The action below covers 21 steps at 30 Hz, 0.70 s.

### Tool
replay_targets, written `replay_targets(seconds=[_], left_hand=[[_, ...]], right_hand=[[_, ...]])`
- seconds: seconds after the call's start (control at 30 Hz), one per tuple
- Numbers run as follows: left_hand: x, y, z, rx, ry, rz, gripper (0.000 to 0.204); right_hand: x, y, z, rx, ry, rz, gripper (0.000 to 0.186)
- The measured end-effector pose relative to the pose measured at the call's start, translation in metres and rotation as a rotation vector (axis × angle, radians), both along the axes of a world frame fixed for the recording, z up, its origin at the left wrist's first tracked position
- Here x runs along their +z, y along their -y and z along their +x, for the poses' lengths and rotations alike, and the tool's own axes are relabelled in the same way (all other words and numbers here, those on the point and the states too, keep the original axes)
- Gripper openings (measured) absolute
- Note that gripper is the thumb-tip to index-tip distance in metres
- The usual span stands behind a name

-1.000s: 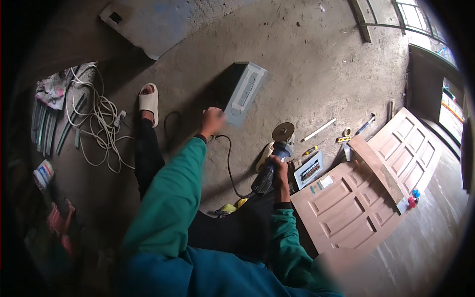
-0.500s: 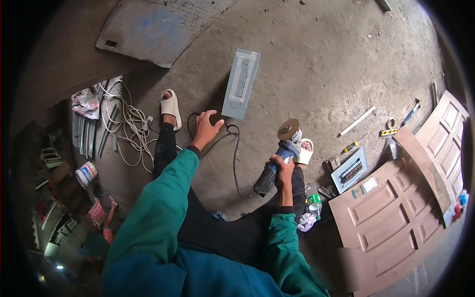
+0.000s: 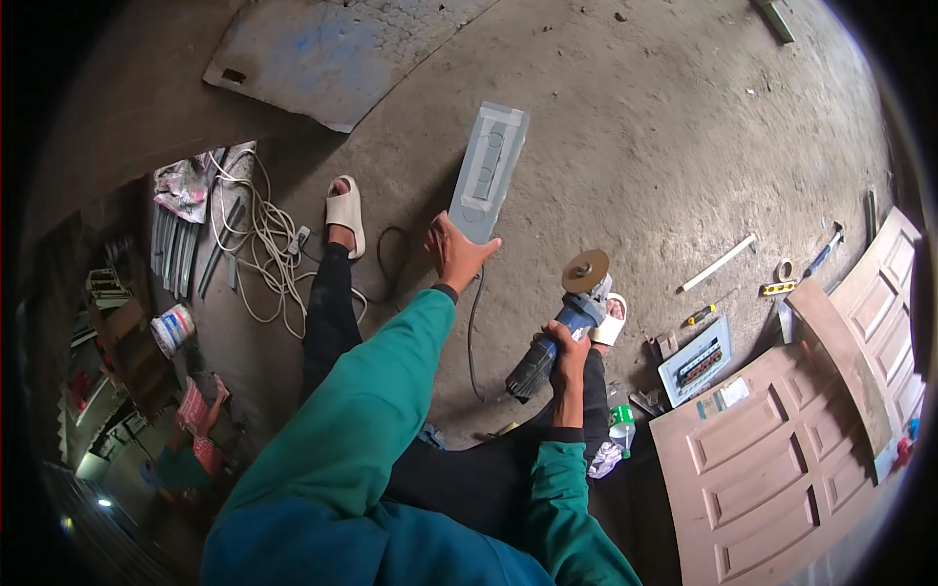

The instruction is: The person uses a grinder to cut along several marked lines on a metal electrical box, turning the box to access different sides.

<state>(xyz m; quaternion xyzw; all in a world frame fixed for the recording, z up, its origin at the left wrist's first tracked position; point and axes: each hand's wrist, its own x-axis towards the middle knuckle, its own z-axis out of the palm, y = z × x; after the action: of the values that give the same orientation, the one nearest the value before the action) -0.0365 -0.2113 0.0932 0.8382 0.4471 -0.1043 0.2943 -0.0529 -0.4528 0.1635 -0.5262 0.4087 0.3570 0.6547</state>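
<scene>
While the left hand (image 3: 454, 254) grips the near end of a long grey rectangular metal plate (image 3: 489, 173) lying flat on the concrete floor (image 3: 645, 127), its fingers closed over the edge, the right hand (image 3: 565, 344) is wrapped tight around a blue-and-black angle grinder (image 3: 559, 327), disc raised. A black cord (image 3: 473, 332) trails between the hands. Brown panelled wooden doors (image 3: 782, 459) lie to the right, well apart.

Left hand (image 3: 454, 252) moved from the black cord to the near end of the grey panel (image 3: 489, 172), now gripping it. Panel lifted, tilted upward. Head view shifted left; doors sit further right.
</scene>
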Motion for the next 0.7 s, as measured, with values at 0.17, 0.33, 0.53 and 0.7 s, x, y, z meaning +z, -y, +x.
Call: replay_targets(seconds=[0.17, 0.33, 0.53, 0.7], left_hand=[[-0.019, 0.0, -0.002, 0.047, 0.128, 0.015, 0.085], [-0.013, -0.039, 0.008, -0.108, 0.206, 0.053, 0.079], [0.021, -0.13, 0.029, -0.515, 0.163, -0.015, 0.08], [0.034, -0.182, 0.066, -0.706, 0.098, -0.122, 0.078]], right_hand=[[0.008, -0.006, 0.005, 0.004, -0.016, 0.012, 0.031], [0.005, -0.004, 0.005, 0.028, -0.008, -0.008, 0.029], [0.002, -0.014, -0.003, 0.079, -0.011, 0.004, 0.028], [0.002, -0.015, -0.001, 0.106, -0.009, -0.022, 0.028]])
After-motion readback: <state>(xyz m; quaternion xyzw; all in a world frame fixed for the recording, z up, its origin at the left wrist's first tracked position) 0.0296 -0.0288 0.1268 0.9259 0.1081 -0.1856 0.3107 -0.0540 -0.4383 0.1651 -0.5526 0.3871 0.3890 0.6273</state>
